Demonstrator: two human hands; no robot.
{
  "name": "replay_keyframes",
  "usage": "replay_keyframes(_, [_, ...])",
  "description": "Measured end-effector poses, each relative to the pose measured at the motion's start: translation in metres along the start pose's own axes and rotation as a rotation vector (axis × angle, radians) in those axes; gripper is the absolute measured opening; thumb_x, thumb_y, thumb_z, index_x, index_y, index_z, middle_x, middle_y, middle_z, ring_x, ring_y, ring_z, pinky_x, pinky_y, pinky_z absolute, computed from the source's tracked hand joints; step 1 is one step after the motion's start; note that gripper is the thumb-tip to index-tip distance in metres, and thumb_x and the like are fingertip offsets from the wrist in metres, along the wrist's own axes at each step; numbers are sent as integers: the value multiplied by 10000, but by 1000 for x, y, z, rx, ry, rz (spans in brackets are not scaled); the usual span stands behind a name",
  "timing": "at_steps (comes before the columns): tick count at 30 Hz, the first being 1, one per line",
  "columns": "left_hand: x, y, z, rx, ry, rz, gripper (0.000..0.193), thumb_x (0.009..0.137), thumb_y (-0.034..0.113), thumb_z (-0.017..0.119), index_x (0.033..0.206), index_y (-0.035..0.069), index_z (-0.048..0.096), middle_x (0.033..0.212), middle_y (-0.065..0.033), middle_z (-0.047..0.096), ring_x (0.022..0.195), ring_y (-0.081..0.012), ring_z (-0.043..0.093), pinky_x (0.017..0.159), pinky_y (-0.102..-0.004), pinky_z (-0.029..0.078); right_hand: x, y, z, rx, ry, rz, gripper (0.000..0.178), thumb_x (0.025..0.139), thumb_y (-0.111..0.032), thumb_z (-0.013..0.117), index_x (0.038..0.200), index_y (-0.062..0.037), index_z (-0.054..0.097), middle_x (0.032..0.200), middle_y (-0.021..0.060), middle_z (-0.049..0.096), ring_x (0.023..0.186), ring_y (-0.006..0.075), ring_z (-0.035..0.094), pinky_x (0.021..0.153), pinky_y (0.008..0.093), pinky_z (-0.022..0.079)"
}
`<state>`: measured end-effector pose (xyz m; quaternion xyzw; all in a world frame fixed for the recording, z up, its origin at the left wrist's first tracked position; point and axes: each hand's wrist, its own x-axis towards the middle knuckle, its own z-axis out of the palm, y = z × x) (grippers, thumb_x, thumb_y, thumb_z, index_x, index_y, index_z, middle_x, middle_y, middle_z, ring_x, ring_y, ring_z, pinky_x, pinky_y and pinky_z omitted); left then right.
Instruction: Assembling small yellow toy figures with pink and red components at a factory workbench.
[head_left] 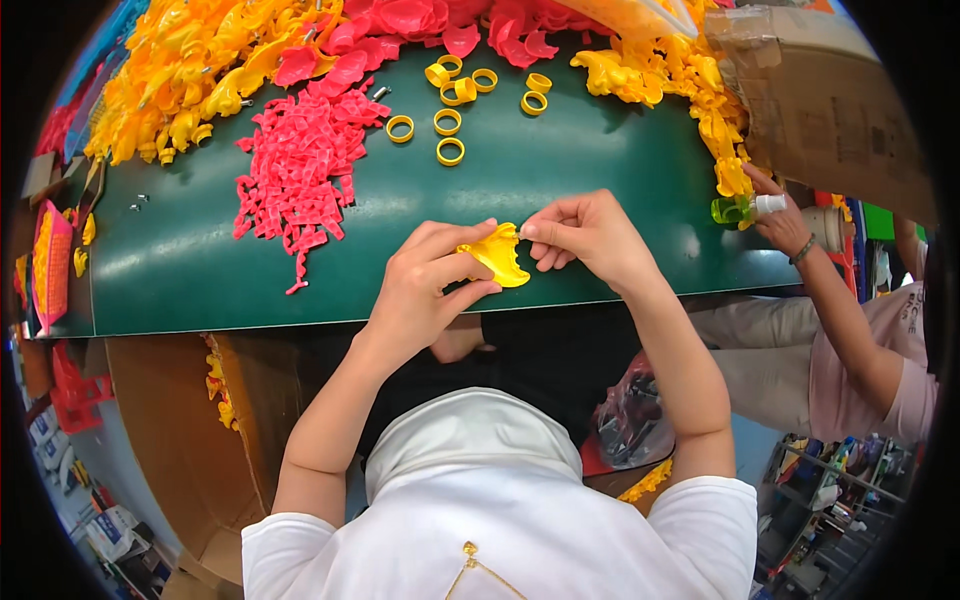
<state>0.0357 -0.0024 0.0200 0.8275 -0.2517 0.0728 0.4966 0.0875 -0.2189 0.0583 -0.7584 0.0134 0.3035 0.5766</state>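
Observation:
My left hand (428, 278) is closed on a yellow curved plastic part (503, 258), with fingers over its upper side and thumb below. The part sits near the front edge of the green table. At the part's upper right corner, my right hand (583, 238) pinches with thumb and forefinger; a tiny light-coloured bit shows there, too small to name. Beyond my hands lie several yellow rings (450, 151), some upright and some flat. A pile of small pink plastic pieces (300, 165) spreads left of the rings.
Heaps of yellow parts (200, 75) and pink shell-like parts (400, 20) line the table's (620, 190) far side. At right, a co-worker's hand (785, 222) is by a small green bottle (733, 209). Cardboard boxes (835, 100) stand at far right and below left. Tiny metal bits (140, 200) lie at left.

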Motion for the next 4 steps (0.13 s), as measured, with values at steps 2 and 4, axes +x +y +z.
replay_keyframes(2, [0, -1, -1, 4, 5, 0, 177, 662, 96, 791, 761, 27, 661, 1175, -84, 653, 967, -259, 595, 813, -354, 505, 4, -5, -2, -29, -8, 16, 212, 867, -198, 702, 902, 11, 701, 709, 55, 678, 603, 107, 655, 552, 199, 498])
replay_keyframes(4, [-1, -1, -2, 1, -23, -10, 171, 664, 96, 790, 772, 34, 673, 1184, -88, 651, 970, -263, 596, 818, -353, 505, 7, -7, -7, -26, -64, 112, 229, 851, -211, 720, 907, 9, 702, 709, 61, 678, 588, 112, 656, 537, 193, 506])
